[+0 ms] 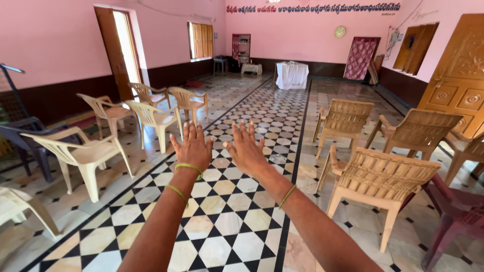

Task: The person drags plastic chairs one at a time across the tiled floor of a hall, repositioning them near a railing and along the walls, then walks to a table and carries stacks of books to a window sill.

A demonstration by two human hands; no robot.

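Observation:
Both my arms reach straight out in front of me over a black-and-white diamond-tiled floor strip (227, 221). My left hand (192, 147) is held flat with fingers together and pointing up, palm away from me, holding nothing. My right hand (246, 146) is beside it, a few centimetres apart, also flat and empty with fingers slightly spread. Thin yellow-green bands circle my left wrist (189, 166) and my right forearm (287, 196).
Cream plastic chairs (83, 153) stand along the left, tan woven-look chairs (380, 181) on the right, a dark red chair (456, 214) at far right. A white-draped table (292, 74) stands at the far end. Doors line the pink walls.

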